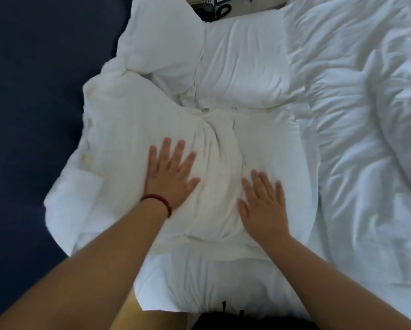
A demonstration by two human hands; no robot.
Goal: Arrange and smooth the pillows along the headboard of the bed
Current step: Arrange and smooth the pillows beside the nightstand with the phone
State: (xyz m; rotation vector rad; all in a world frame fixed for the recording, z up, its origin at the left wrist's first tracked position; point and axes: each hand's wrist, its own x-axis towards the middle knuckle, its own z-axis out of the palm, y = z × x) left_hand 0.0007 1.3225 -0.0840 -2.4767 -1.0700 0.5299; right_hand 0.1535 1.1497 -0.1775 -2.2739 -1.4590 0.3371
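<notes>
Your left hand [173, 173] and right hand [262, 206] lie flat on the near pillow [128, 129], fingers [166, 148] straight and spread, gripping nothing. The near pillow is white and creased between your 2 hands. Beyond the near pillow, a 2nd white pillow [242, 67] touches it. Right of the near pillow lies a rumpled white duvet [366, 139]. Left of it runs a dark blue surface [33, 91]; you cannot tell whether this is headboard or floor.

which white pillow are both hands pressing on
The middle white pillow, faintly yellow-stained, under the flat left hand and right hand; the far white pillow lies untouched.
</notes>
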